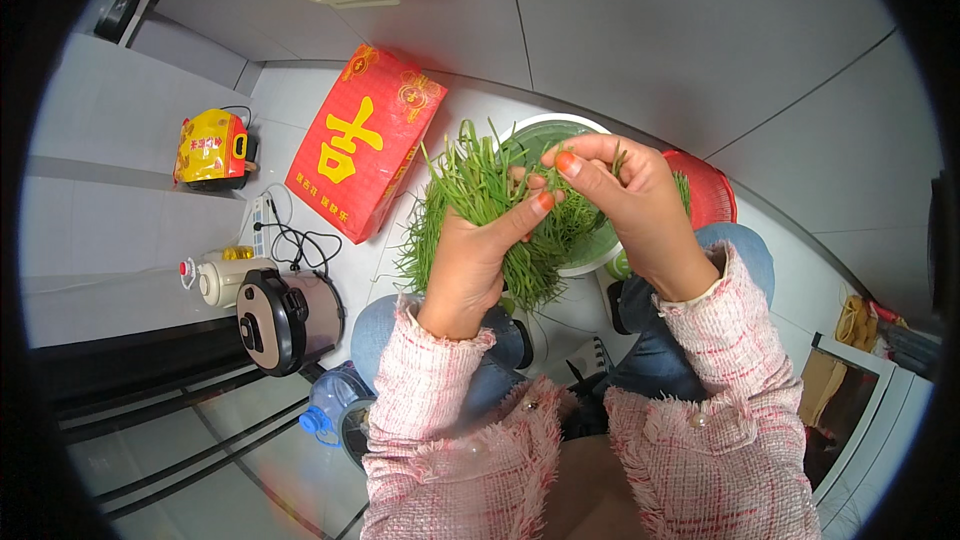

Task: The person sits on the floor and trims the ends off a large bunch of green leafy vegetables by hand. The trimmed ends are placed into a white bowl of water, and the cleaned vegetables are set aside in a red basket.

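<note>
A thick bunch of thin green leafy stalks, which look like chives (472, 184), is gripped in my left hand (484, 247). My right hand (630, 195) pinches a few stalks between thumb and fingers, just right of the bunch. Under both hands stands a round green basin with a white rim (555, 120), with more green stalks in it. Another heap of stalks (424, 240) lies to the left, partly hidden by my left hand. A red plastic basket (709, 191) holding some stalks stands right of the basin, partly behind my right hand.
A red gift box (364, 142) lies on the white tiled floor at the upper left. Further left are a pressure cooker (289, 321), a cream kettle (232, 281), a power strip (261, 229) with cables and a yellow-red package (210, 146). A blue water bottle (330, 401) lies near my left knee.
</note>
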{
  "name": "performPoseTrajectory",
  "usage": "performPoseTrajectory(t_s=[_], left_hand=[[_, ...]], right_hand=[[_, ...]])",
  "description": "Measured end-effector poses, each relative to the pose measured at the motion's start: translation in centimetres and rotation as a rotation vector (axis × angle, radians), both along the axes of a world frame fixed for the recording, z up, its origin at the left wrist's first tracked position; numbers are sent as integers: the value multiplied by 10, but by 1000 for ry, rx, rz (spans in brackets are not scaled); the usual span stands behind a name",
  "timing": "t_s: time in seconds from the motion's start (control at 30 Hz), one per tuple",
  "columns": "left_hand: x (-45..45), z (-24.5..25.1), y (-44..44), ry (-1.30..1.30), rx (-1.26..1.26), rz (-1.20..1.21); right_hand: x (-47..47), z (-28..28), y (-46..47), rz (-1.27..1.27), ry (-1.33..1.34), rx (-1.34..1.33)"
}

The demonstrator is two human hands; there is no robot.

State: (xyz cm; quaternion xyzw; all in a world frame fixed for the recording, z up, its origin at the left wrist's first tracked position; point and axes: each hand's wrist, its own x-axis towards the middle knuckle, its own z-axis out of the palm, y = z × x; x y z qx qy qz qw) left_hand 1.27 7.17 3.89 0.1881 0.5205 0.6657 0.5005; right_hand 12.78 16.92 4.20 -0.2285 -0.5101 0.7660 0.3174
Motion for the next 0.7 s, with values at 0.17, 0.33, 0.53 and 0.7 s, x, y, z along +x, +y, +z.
performPoseTrajectory(t_s=[0.17,0.33,0.53,0.7], left_hand=[[-4,-3,-1,29,12,48],[-5,-4,-1,16,-1,43],[-5,-2,-2,11,-10,41],[-4,-1,-1,-1,-21,40]], right_hand=[[6,5,2,34,-269,300],[7,10,4,-29,-303,308],[5,14,3,-7,-287,397],[7,5,4,-38,-326,419]])
